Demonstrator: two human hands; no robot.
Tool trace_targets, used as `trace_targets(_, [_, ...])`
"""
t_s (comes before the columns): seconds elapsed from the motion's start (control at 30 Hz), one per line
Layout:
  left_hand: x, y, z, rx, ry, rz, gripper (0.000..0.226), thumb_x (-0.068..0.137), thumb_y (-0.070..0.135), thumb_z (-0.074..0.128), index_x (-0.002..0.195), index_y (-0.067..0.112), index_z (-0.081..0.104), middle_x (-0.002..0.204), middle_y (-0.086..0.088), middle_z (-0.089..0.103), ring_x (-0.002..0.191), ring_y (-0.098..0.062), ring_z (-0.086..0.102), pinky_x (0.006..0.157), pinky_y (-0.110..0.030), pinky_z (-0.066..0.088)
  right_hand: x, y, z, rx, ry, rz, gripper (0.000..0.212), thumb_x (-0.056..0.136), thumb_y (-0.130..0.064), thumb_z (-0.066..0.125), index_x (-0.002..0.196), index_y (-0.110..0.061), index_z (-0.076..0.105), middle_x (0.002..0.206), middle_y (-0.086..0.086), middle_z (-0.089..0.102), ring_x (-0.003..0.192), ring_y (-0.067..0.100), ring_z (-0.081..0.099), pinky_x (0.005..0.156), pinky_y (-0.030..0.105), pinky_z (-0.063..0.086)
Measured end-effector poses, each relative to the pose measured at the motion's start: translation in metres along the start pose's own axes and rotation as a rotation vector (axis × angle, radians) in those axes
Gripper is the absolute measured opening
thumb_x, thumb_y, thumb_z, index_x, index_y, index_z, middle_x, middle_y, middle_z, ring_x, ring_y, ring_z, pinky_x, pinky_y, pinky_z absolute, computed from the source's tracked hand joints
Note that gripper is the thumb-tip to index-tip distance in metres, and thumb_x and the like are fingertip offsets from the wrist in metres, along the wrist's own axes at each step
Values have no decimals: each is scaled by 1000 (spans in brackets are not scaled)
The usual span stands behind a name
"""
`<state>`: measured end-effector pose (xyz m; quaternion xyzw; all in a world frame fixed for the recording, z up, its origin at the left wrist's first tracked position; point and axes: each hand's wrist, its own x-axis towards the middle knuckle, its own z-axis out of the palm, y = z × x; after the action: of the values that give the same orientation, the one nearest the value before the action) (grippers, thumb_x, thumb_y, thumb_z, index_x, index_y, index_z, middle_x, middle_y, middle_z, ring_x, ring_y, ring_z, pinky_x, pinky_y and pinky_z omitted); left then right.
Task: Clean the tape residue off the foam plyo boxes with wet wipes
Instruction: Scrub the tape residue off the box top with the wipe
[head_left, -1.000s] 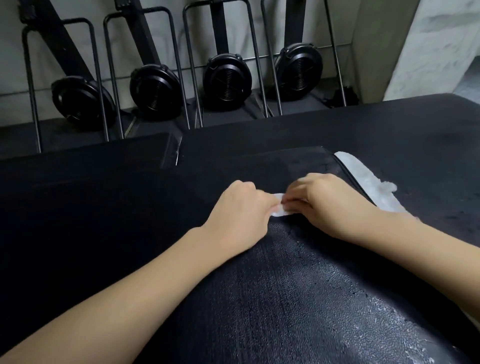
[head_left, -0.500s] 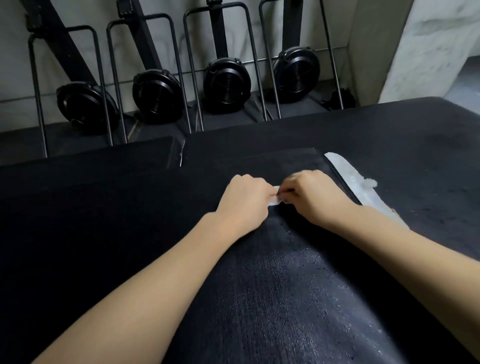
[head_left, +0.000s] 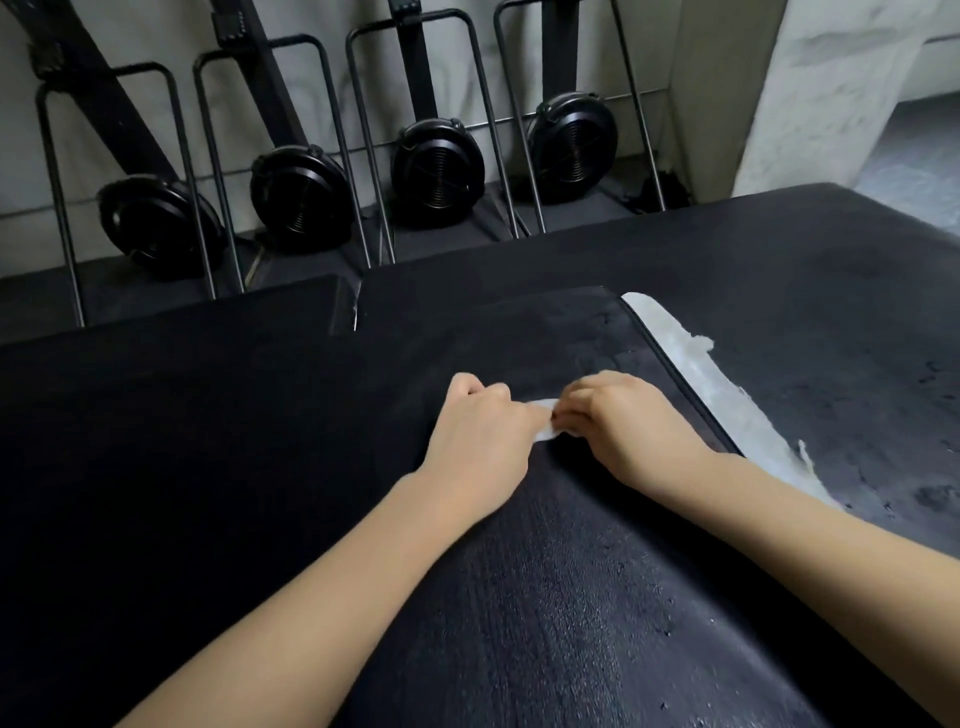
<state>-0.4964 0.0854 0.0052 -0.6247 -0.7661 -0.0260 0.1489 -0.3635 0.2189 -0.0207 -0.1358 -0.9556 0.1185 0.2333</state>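
Observation:
A black foam plyo box (head_left: 545, 597) fills the lower half of the view, its top speckled with pale flecks. My left hand (head_left: 480, 447) and my right hand (head_left: 628, 426) meet at the middle of the box top, both with fingers curled. Between them they pinch a small white wet wipe (head_left: 545, 421), of which only a short strip shows. A long strip of whitish tape residue (head_left: 727, 405) runs along the seam at the box's right edge, beside my right forearm.
A second black box top (head_left: 805, 312) lies to the right, and a lower black box (head_left: 156, 415) to the left. Behind stand several black rowing-machine flywheels (head_left: 436, 171) with metal frames against a pale wall. A pale pillar (head_left: 810, 93) rises at the back right.
Both hands stay together on the wipe. They have shifted slightly away from me on the box top as the camera view moved a little.

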Motion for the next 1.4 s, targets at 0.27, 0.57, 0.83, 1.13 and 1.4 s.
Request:
trace_targets(0.27, [1,9,-12,26,-116,-4,41,93,12,44,120,38,61,57,9,30,68,-18,36,72,-32,20,0,1,-2,67,-49,42,16,90,-13,64,80,-20,75,84,-5,69,78,21,57,70,33,47])
trace_targets(0.57, [-57,30,-10,-28,-40,30,40,88,20,30,103,36,64,64,6,31,60,-19,35,76,-30,27,-60,-23,-21,62,-38,-87,13,85,-9,73,85,-21,79,89,-8,71,77,19,62,69,33,54])
trace_targets(0.83, [-32,37,-26,-72,-155,-109,34,97,15,40,112,32,66,65,8,35,78,-18,40,85,-37,37,-29,-15,-7,-40,-73,11,21,79,-1,64,74,-19,74,78,-1,67,74,26,58,62,38,53])
trace_targets(1.13, [-101,74,-37,-92,18,4,28,86,26,56,102,43,72,58,6,38,58,-15,26,64,-30,45,-112,-52,-38,7,-84,-88,23,88,-7,67,69,-20,66,69,-8,59,62,19,50,57,36,46])
trace_targets(1.4, [-88,62,-25,-114,92,-72,26,83,30,70,108,39,70,69,12,55,68,-12,38,70,-31,52,-86,-35,-19,-8,-51,-26,21,88,-6,65,77,-23,71,75,-7,61,69,21,53,61,37,50])
